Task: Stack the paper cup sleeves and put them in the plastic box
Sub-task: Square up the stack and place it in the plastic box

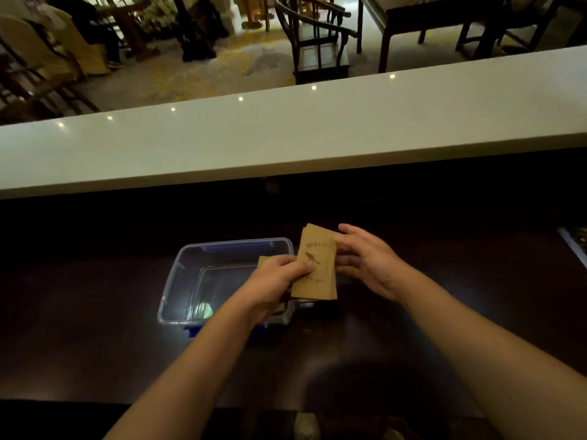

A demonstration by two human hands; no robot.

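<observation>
the left hand is closed in a pinch on the left edge of a small stack of kraft paper cup sleeves, thumb laid across the printed face near a bird motif. the right hand is curled against the stack's right edge, fingers half bent as if the edges are being squared; whether it grips or merely presses cannot be told in the dim light. the stack is held just right of centre in the frame, tilted upright, above the right rim of the clear plastic box, so it is not yet inside. a further brown piece, possibly another sleeve, is glimpsed behind the left hand's knuckles, over the box interior. the box is seen at lower centre on the dark wooden counter, open, with blue clips on its edges. a pale raised bar top is crossed through the middle of the frame.

the sleeves appear uneven at the upper corner, so the stack could fan out or slip if the pinch is loosened before alignment is finished. because the stack is held over the rim and not the opening, sleeves could be caught on the wall or dropped onto the counter.
</observation>
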